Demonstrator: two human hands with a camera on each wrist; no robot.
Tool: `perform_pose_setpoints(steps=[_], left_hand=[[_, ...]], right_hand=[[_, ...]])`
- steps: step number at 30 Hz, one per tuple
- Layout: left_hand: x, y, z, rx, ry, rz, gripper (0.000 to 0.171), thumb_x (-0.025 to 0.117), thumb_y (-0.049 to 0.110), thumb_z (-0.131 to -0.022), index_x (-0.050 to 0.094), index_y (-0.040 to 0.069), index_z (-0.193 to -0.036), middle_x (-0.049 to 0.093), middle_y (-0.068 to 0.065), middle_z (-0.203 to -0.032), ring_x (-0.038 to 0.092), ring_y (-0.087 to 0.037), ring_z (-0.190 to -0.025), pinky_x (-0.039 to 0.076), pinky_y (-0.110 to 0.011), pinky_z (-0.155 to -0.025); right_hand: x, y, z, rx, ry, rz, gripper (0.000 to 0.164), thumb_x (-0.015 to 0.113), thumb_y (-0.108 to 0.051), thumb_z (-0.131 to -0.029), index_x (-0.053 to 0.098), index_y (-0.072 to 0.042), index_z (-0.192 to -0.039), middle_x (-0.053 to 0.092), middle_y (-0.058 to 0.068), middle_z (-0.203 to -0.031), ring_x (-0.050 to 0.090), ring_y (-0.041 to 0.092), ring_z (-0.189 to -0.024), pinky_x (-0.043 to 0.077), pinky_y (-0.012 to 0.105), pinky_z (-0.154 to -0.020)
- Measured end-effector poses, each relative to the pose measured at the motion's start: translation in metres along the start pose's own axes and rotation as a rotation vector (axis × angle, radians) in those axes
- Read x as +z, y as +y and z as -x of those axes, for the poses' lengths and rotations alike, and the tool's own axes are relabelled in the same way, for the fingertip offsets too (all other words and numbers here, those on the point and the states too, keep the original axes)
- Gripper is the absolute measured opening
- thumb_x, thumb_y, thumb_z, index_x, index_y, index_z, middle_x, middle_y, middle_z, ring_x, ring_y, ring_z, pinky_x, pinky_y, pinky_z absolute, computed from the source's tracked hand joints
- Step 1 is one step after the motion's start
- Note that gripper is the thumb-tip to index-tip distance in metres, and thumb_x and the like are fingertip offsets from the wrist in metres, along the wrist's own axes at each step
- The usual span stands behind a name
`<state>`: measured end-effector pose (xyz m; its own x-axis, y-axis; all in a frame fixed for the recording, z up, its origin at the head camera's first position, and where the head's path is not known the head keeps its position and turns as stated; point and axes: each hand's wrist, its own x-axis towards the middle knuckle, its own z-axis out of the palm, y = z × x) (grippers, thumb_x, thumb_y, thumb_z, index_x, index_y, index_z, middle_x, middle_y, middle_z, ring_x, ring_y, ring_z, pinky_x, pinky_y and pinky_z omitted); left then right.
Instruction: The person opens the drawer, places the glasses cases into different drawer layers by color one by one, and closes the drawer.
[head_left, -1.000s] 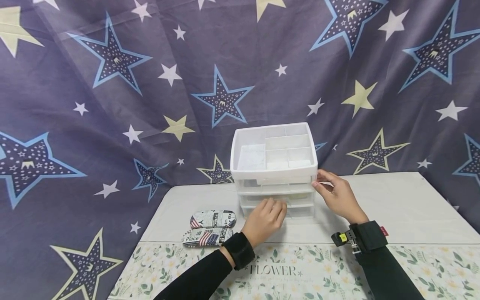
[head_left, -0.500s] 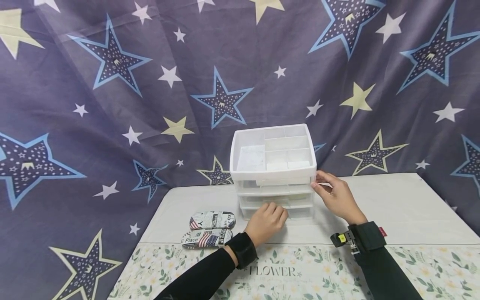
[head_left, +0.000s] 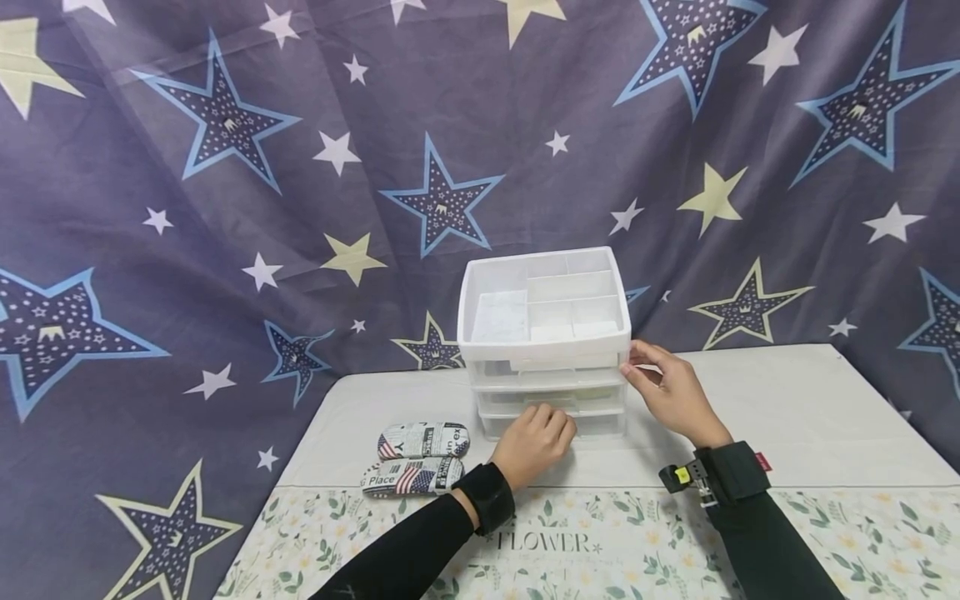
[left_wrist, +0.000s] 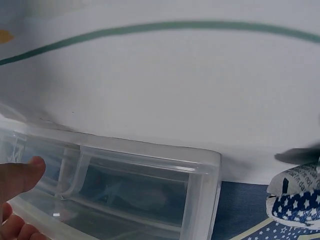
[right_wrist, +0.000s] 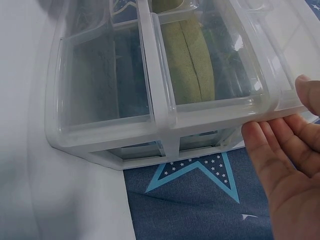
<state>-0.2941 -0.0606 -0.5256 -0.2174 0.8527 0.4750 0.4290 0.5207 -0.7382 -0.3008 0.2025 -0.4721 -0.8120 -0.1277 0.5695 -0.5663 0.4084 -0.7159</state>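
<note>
While the clear drawer unit is steadied at its right side, its lower front is being handled

Left hand is seen with fingers curled against the front of the lowest drawer; whether the handle is really gripped can't be told, since only a thumb tip is caught by the wrist view. Right hand is kept relaxed, fingers together and fairly straight, fingertips touching the unit's right corner. Two printed glasses cases are left just beyond the left knuckles
</note>
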Motion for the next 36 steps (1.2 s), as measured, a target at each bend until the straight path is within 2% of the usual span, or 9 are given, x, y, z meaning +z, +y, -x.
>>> perform_pose_setpoints(steps=[3, 8, 10, 17, 20, 22, 24, 27, 36], left_hand=[[0.001, 0.0, 0.0, 0.006, 0.005, -0.014, 0.033, 0.035, 0.005, -0.11, 0.066, 0.012, -0.1, 0.061, -0.002, -0.092, 0.06, -0.017, -0.081, 0.052, -0.025, -0.065], [0.004, 0.001, 0.001, 0.007, 0.038, -0.033, 0.034, 0.034, 0.005, -0.11, 0.065, 0.012, -0.099, 0.061, -0.002, -0.09, 0.059, -0.017, -0.077, 0.052, -0.025, -0.062], [0.005, 0.001, 0.001, 0.004, 0.053, -0.04, 0.035, 0.033, 0.005, -0.109, 0.065, 0.013, -0.098, 0.061, -0.002, -0.089, 0.059, -0.016, -0.076, 0.052, -0.025, -0.061], [0.007, 0.001, 0.001, 0.001, 0.075, -0.051, 0.039, 0.028, 0.003, -0.108, 0.063, 0.012, -0.094, 0.06, -0.002, -0.087, 0.058, -0.016, -0.073, 0.05, -0.024, -0.059], [-0.004, -0.003, -0.002, 0.006, 0.084, -0.068, 0.035, 0.033, 0.004, -0.107, 0.064, 0.012, -0.093, 0.06, -0.001, -0.085, 0.058, -0.015, -0.072, 0.05, -0.021, -0.058], [-0.004, -0.003, -0.002, 0.011, 0.086, -0.08, 0.036, 0.034, 0.003, -0.107, 0.065, 0.013, -0.094, 0.061, -0.001, -0.086, 0.059, -0.014, -0.073, 0.051, -0.02, -0.058], [-0.005, -0.003, -0.002, 0.014, 0.077, -0.085, 0.035, 0.035, 0.003, -0.107, 0.067, 0.012, -0.096, 0.062, -0.002, -0.088, 0.06, -0.015, -0.075, 0.052, -0.02, -0.059], [0.003, 0.003, 0.003, 0.015, 0.052, -0.083, 0.037, 0.033, 0.001, -0.107, 0.069, 0.01, -0.101, 0.065, -0.004, -0.092, 0.063, -0.017, -0.078, 0.055, -0.023, -0.064], [0.001, 0.007, 0.005, 0.002, 0.012, -0.071, 0.031, 0.04, 0.003, -0.107, 0.07, 0.009, -0.106, 0.066, -0.004, -0.097, 0.063, -0.017, -0.083, 0.057, -0.024, -0.07]], right_hand=[[0.0, -0.001, 0.0, -0.001, 0.0, 0.007, 0.036, 0.066, -0.009, -0.102, 0.06, 0.007, -0.134, 0.065, 0.021, -0.123, 0.065, 0.034, -0.113, 0.055, 0.014, -0.096], [0.001, -0.001, 0.0, -0.012, -0.004, 0.012, 0.037, 0.066, -0.009, -0.102, 0.06, 0.006, -0.134, 0.065, 0.02, -0.123, 0.065, 0.034, -0.112, 0.058, 0.032, -0.097], [0.002, 0.0, 0.001, -0.017, -0.005, 0.012, 0.037, 0.065, -0.009, -0.102, 0.06, 0.007, -0.134, 0.065, 0.02, -0.123, 0.065, 0.034, -0.112, 0.059, 0.036, -0.097], [0.002, 0.0, 0.0, -0.02, -0.004, 0.012, 0.036, 0.066, -0.009, -0.102, 0.06, 0.006, -0.134, 0.065, 0.02, -0.122, 0.065, 0.034, -0.112, 0.058, 0.032, -0.097], [0.001, -0.001, 0.0, -0.021, -0.004, 0.011, 0.036, 0.066, -0.009, -0.101, 0.06, 0.006, -0.134, 0.065, 0.02, -0.122, 0.065, 0.033, -0.112, 0.058, 0.035, -0.097], [0.001, 0.0, 0.0, -0.021, -0.004, 0.014, 0.037, 0.066, -0.009, -0.102, 0.06, 0.006, -0.134, 0.065, 0.02, -0.123, 0.065, 0.033, -0.113, 0.059, 0.037, -0.097], [0.001, 0.0, 0.0, -0.019, -0.004, 0.016, 0.037, 0.066, -0.009, -0.102, 0.06, 0.007, -0.135, 0.065, 0.02, -0.123, 0.065, 0.034, -0.113, 0.059, 0.038, -0.097], [0.001, 0.0, 0.0, -0.017, 0.001, 0.017, 0.037, 0.066, -0.01, -0.102, 0.06, 0.007, -0.134, 0.065, 0.021, -0.122, 0.065, 0.034, -0.113, 0.059, 0.038, -0.097], [0.0, 0.002, 0.001, -0.017, -0.003, 0.019, 0.039, 0.066, -0.011, -0.102, 0.059, 0.007, -0.136, 0.065, 0.021, -0.123, 0.065, 0.036, -0.113, 0.058, 0.034, -0.097]])
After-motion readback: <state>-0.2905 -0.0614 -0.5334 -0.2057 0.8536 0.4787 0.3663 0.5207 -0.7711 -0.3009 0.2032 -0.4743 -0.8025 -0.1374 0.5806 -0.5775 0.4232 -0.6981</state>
